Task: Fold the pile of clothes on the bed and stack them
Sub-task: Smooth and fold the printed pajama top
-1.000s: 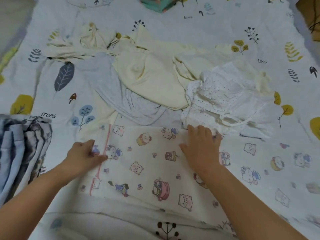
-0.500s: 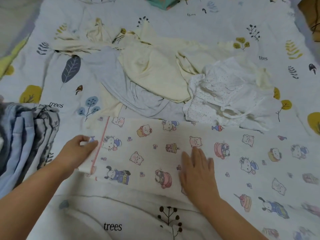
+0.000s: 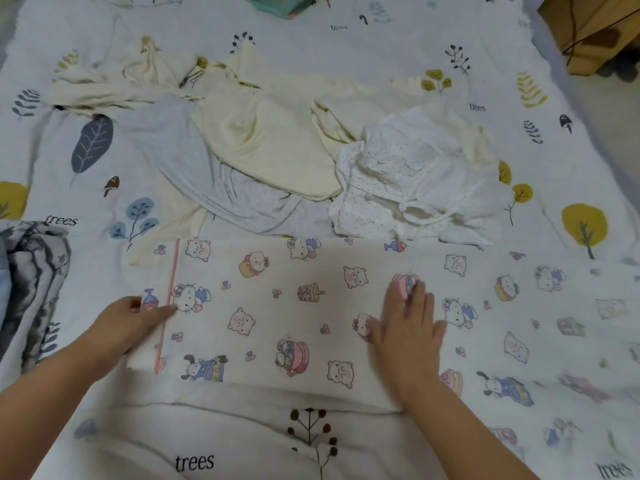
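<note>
A cream cloth printed with cartoon cats (image 3: 311, 306) lies spread flat across the near part of the bed. My left hand (image 3: 133, 320) pinches its left edge by the pink stripe. My right hand (image 3: 405, 327) lies flat on the cloth's middle, fingers apart, slightly blurred. Behind the cloth sits the unfolded pile: a grey garment (image 3: 207, 178), a pale yellow garment (image 3: 270, 147), a white dotted garment (image 3: 408, 181) and a crumpled cream piece (image 3: 138, 77). A stack of folded blue and grey clothes (image 3: 27, 289) sits at the left edge.
The bed sheet (image 3: 346, 46) is white with leaf and tree prints. A teal object (image 3: 284, 5) lies at the far edge. A brown cardboard box (image 3: 595, 32) stands off the bed at the top right.
My right hand slid from the cloth's far edge back toward me, then rightward along the cloth. The left hand kept its hold on the left edge. The cloth now lies flatter.
</note>
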Demonstrator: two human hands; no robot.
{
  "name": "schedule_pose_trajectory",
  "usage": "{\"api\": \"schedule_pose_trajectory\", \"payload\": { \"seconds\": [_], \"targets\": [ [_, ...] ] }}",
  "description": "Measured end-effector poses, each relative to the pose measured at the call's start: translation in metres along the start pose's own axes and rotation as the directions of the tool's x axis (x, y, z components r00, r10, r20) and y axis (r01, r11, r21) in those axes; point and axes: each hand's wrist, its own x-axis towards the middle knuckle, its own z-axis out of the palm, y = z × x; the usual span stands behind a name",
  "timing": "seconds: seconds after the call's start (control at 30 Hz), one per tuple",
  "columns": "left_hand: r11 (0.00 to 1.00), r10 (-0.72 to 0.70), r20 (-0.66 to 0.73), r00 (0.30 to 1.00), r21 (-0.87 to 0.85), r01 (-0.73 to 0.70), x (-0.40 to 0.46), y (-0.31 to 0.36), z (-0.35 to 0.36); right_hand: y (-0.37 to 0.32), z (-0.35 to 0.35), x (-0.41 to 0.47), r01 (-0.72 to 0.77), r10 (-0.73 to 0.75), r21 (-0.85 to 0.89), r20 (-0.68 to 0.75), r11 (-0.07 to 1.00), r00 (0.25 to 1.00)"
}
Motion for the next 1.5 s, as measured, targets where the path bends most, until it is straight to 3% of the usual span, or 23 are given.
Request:
{"api": "schedule_pose_trajectory", "payload": {
  "seconds": [0.07,0.17,0.27,0.33,0.43,0.5,0.57,0.63,0.67,0.73,0.9,0.97,1.1,1.17,1.27,1.37,1.5],
  "targets": [
    [0.995,0.030,0.038,0.999,-0.096,-0.026,-0.006,0.007,-0.004,0.003,0.009,0.000,0.049,-0.044,-0.042,0.107,0.998,0.993],
    [0.984,0.173,0.022,0.985,-0.038,-0.172,-0.022,0.029,-0.008,0.003,0.005,0.002,0.052,-0.050,-0.013,0.139,0.999,0.989],
    [0.952,0.307,0.083,0.948,-0.044,-0.304,-0.050,0.057,-0.001,-0.001,-0.016,-0.002,0.082,-0.112,0.257,0.103,0.963,0.988],
    [0.922,0.388,0.159,0.908,-0.080,-0.380,-0.076,0.077,0.016,-0.007,-0.031,-0.012,0.126,-0.186,0.472,0.082,0.872,0.979],
    [0.885,0.462,0.307,0.832,-0.101,-0.454,-0.115,0.100,0.055,-0.019,-0.055,-0.026,0.142,-0.225,0.754,0.008,0.641,0.974],
    [0.874,0.472,0.371,0.800,-0.080,-0.479,-0.132,0.109,0.087,-0.024,-0.072,-0.030,0.025,-0.257,0.936,0.071,0.351,0.964],
    [0.859,0.493,0.447,0.746,-0.114,-0.499,-0.145,0.113,0.116,-0.018,-0.084,-0.028,-0.127,-0.354,0.989,0.147,0.079,0.924],
    [0.857,0.493,0.553,0.672,-0.175,-0.485,-0.154,0.112,0.140,-0.005,-0.093,-0.025,-0.169,-0.345,0.986,0.155,-0.010,0.926],
    [0.856,0.492,0.584,0.646,-0.186,-0.483,-0.157,0.111,0.149,0.003,-0.095,-0.023,-0.162,-0.299,0.986,0.163,0.028,0.940],
    [0.839,0.517,0.540,0.664,-0.168,-0.517,-0.156,0.109,0.160,0.022,-0.093,-0.017,-0.150,-0.188,0.979,0.175,0.139,0.967],
    [0.750,0.637,0.160,0.754,0.096,-0.655,-0.130,0.101,0.179,0.082,-0.088,-0.007,-0.052,0.011,0.948,0.051,0.313,0.999],
    [0.758,0.613,0.083,0.785,0.219,-0.615,-0.113,0.093,0.186,0.106,-0.080,-0.003,-0.095,0.091,0.922,0.066,0.376,0.994],
    [0.851,0.416,0.003,0.909,0.350,-0.390,-0.086,0.078,0.206,0.131,-0.050,0.004,-0.343,0.181,0.749,0.293,0.567,0.939],
    [0.894,0.328,-0.012,0.945,0.326,-0.306,-0.080,0.075,0.216,0.136,-0.042,0.005,-0.325,0.177,0.731,0.274,0.600,0.945],
    [0.918,0.302,-0.004,0.953,0.272,-0.289,-0.072,0.071,0.227,0.147,-0.043,0.007,-0.270,0.232,0.735,0.157,0.622,0.960],
    [0.915,0.298,-0.013,0.954,0.290,-0.282,-0.064,0.071,0.230,0.152,-0.040,0.003,-0.296,0.199,0.684,0.219,0.667,0.955],
    [0.893,0.376,-0.139,0.916,0.320,-0.318,-0.060,0.072,0.220,0.144,-0.037,-0.002,-0.237,0.101,0.763,0.221,0.602,0.970]
  ]
}}
